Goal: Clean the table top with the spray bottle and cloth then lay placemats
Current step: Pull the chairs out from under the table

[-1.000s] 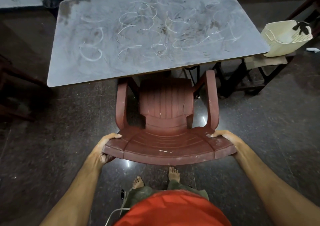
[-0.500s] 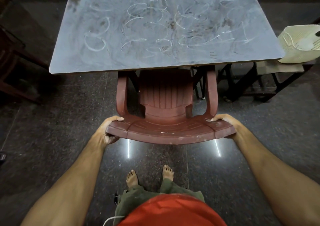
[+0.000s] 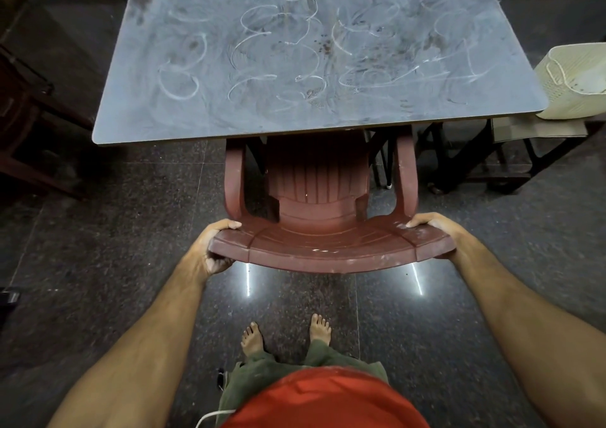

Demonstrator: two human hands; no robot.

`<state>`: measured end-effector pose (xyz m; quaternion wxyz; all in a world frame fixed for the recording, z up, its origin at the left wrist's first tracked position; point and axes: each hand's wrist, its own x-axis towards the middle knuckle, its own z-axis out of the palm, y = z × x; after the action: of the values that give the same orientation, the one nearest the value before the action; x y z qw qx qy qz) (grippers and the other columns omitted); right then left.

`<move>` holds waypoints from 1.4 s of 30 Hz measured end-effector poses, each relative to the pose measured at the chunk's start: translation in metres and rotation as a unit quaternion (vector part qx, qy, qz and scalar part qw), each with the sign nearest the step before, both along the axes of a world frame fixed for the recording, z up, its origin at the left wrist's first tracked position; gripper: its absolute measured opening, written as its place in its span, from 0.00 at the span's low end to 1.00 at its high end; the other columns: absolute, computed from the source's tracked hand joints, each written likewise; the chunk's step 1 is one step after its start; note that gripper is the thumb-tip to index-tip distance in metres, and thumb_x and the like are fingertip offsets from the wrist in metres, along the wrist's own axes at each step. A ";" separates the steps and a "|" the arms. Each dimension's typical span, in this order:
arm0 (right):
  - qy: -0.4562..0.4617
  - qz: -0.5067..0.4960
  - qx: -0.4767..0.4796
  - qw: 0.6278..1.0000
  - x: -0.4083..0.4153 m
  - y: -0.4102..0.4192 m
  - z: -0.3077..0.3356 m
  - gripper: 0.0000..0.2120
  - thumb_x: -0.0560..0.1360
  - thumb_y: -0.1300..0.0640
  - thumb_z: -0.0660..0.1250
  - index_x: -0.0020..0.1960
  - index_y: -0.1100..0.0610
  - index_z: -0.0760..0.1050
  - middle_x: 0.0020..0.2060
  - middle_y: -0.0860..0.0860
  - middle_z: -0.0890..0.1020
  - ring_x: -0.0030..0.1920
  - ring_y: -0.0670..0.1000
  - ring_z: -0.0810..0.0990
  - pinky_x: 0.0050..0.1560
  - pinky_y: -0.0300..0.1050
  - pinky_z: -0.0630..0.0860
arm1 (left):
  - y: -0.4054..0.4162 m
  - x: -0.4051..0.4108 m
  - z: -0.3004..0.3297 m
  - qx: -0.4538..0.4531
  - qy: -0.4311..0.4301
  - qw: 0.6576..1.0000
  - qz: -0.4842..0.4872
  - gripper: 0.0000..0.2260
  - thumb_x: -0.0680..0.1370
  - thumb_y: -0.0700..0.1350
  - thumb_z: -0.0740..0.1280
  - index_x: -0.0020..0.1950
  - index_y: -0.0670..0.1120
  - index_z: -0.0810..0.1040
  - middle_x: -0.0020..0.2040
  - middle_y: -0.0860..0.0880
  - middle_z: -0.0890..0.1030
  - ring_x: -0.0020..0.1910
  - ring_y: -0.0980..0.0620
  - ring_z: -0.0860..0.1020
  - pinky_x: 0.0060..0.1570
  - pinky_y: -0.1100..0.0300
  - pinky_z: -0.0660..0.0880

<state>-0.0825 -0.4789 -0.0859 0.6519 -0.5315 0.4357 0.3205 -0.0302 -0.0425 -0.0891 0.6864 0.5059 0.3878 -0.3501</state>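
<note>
A grey table top (image 3: 210, 112) fills the upper view, smeared with white chalk loops and dark stains. A maroon plastic armchair (image 3: 321, 217) faces the table, its seat and arms partly under the near edge. My left hand (image 3: 214, 247) grips the left end of the chair's backrest top, thumb above and fingers curled below. My right hand (image 3: 433, 227) grips the right end the same way. No spray bottle, cloth or placemat shows.
A cream plastic basket (image 3: 577, 80) sits on a low stand right of the table. Dark wooden furniture (image 3: 23, 126) stands at the left. The floor is dark polished stone (image 3: 98, 247); my bare feet (image 3: 285, 332) stand behind the chair.
The chair has slid forward, further under the table's near edge, with both hands still gripping its backrest. The table now appears closer.
</note>
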 end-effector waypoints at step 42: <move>-0.013 0.006 -0.006 1.000 0.014 -0.023 -0.010 0.27 0.61 0.62 0.70 0.60 0.67 0.77 0.50 0.60 0.83 0.45 0.57 0.82 0.60 0.52 0.76 | -0.014 -0.015 -0.007 -0.041 -0.031 0.998 0.043 0.16 0.66 0.42 0.71 0.51 0.38 0.78 0.43 0.43 0.82 0.34 0.49 0.83 0.36 0.59 0.81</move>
<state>-0.0689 -0.5022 -0.0956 0.6521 -0.5420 0.4261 0.3152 -0.0454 -0.0564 -0.0965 0.7328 0.4710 0.3725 -0.3202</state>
